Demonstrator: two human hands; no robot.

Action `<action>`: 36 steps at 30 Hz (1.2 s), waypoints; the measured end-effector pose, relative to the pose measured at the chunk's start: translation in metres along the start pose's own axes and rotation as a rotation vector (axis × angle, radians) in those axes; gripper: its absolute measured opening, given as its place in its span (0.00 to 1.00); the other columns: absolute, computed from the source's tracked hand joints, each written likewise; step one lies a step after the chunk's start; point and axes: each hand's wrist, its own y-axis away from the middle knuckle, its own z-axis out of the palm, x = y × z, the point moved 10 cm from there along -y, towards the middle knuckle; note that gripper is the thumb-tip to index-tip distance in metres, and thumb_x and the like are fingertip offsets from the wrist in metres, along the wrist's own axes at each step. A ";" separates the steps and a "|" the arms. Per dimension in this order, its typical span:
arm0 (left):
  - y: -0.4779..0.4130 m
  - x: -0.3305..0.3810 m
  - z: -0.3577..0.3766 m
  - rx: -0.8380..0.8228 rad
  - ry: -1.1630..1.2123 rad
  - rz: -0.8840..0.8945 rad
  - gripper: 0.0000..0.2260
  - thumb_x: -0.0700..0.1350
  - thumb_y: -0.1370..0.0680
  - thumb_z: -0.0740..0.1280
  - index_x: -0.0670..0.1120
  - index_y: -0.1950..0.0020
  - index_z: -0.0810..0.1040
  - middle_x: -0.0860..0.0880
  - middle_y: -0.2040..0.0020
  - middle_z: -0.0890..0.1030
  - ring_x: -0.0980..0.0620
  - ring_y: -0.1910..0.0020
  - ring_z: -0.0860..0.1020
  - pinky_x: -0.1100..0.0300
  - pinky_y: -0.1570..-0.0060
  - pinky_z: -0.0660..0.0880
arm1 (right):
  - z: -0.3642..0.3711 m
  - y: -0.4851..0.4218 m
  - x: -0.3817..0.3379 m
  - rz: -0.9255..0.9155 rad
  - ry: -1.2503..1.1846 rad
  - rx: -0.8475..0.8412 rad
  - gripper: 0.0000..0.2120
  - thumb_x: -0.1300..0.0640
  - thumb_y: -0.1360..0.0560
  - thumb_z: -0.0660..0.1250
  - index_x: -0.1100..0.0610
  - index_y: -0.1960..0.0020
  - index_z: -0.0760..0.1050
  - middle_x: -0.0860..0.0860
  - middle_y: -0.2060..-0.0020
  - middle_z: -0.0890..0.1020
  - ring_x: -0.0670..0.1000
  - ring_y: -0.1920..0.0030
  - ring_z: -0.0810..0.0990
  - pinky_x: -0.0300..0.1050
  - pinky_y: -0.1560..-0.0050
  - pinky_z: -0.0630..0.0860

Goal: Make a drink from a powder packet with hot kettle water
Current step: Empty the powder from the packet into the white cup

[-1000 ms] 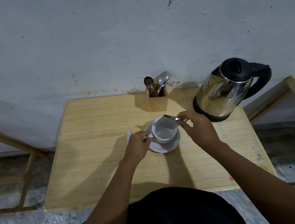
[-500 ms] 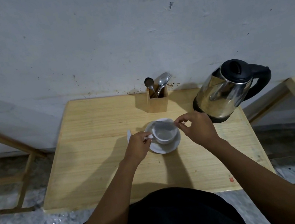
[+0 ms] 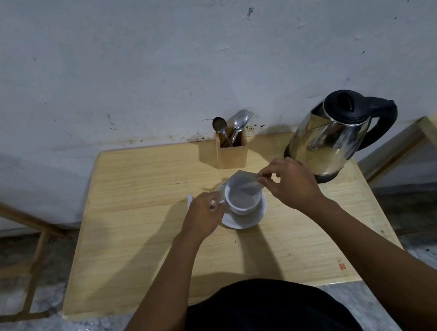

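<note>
Grey powder packet (image 3: 243, 180) is now lifted and tilted over the white ceramic cup (image 3: 243, 199).

One cup, one white saucer (image 3: 243, 220), one steel kettle (image 3: 331, 135) are counted; packet is pinched by right hand (image 3: 288, 180), cup handle gripped by left hand (image 3: 204, 213).

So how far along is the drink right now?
Early to midway. Done: the cup sits on its saucer, and the packet looks open. In hand: the right hand tips the packet over the cup while the left hand steadies its handle. Left: the kettle stands untouched, so no water is poured, and the spoons sit in their holder, so nothing is stirred.
</note>
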 end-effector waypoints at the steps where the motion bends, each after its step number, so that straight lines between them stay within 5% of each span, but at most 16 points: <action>1: -0.002 0.005 -0.005 0.026 -0.018 0.021 0.16 0.47 0.24 0.67 0.47 0.37 0.76 0.46 0.43 0.79 0.48 0.46 0.78 0.52 0.46 0.76 | 0.000 0.000 0.000 0.000 -0.001 -0.008 0.05 0.47 0.24 0.69 0.44 0.53 0.83 0.38 0.61 0.76 0.42 0.58 0.70 0.46 0.50 0.65; 5: -0.012 0.038 -0.013 0.076 -0.062 0.151 0.19 0.49 0.24 0.67 0.48 0.33 0.74 0.50 0.39 0.75 0.51 0.43 0.74 0.58 0.46 0.72 | -0.002 -0.001 -0.005 -0.026 -0.019 -0.035 0.05 0.47 0.25 0.69 0.44 0.53 0.84 0.38 0.61 0.77 0.42 0.57 0.70 0.46 0.51 0.64; 15: -0.033 0.048 -0.006 0.071 -0.009 0.139 0.08 0.43 0.24 0.67 0.41 0.52 0.83 0.45 0.51 0.82 0.47 0.50 0.77 0.57 0.51 0.72 | -0.004 -0.002 0.004 0.033 -0.157 -0.084 0.07 0.51 0.27 0.73 0.49 0.49 0.84 0.40 0.58 0.82 0.44 0.59 0.77 0.45 0.52 0.75; 23: -0.035 0.047 -0.004 0.039 0.036 0.130 0.08 0.43 0.24 0.68 0.40 0.57 0.84 0.48 0.59 0.80 0.49 0.57 0.77 0.61 0.59 0.68 | -0.005 0.000 0.006 0.116 -0.161 0.018 0.06 0.51 0.26 0.72 0.48 0.50 0.85 0.42 0.58 0.85 0.44 0.63 0.76 0.43 0.57 0.71; 36: -0.035 0.039 0.002 0.008 -0.008 0.107 0.08 0.45 0.24 0.67 0.41 0.54 0.84 0.46 0.54 0.82 0.46 0.50 0.77 0.53 0.49 0.74 | -0.007 0.005 0.004 0.142 -0.151 0.012 0.07 0.51 0.25 0.71 0.49 0.48 0.85 0.32 0.74 0.68 0.38 0.71 0.70 0.42 0.56 0.67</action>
